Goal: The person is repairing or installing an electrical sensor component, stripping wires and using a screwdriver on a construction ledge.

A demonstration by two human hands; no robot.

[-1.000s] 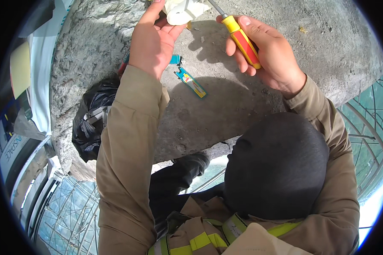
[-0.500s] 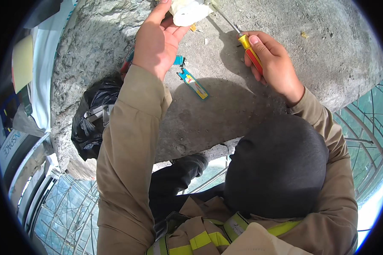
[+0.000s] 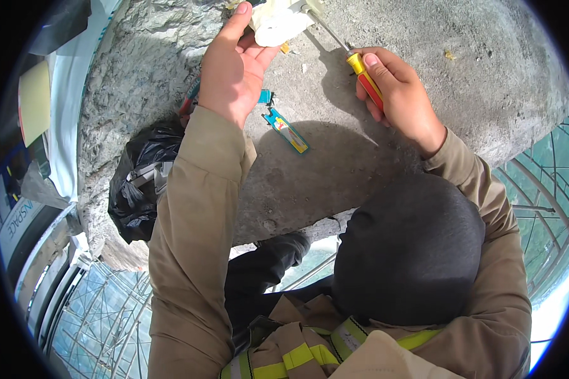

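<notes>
At the top of the view, my left hand (image 3: 235, 74) has its fingers behind and under a white rounded piece (image 3: 275, 29), steadying it. Its thumb points up beside the piece, whose upper part runs out of the picture. My right hand (image 3: 403, 95) is closed around the yellow and red handle of a screwdriver (image 3: 365, 81). The metal shaft slants up to the left, and its tip meets the right side of the white piece. Below my left hand, a small teal-edged flat packet (image 3: 286, 131) lies on the concrete.
A rough concrete slab (image 3: 335, 170) lies under the work. A black plastic bag (image 3: 136, 205) with grey pieces rests by my left forearm. A large dark rounded shape (image 3: 411, 252) covers the lower middle. Metal rods (image 3: 531, 208) show beyond the slab's right edge.
My right hand and the screwdriver have shifted slightly left. The whole view has moved a little, and the white piece sits slightly lower in it. Both grips look unchanged.
</notes>
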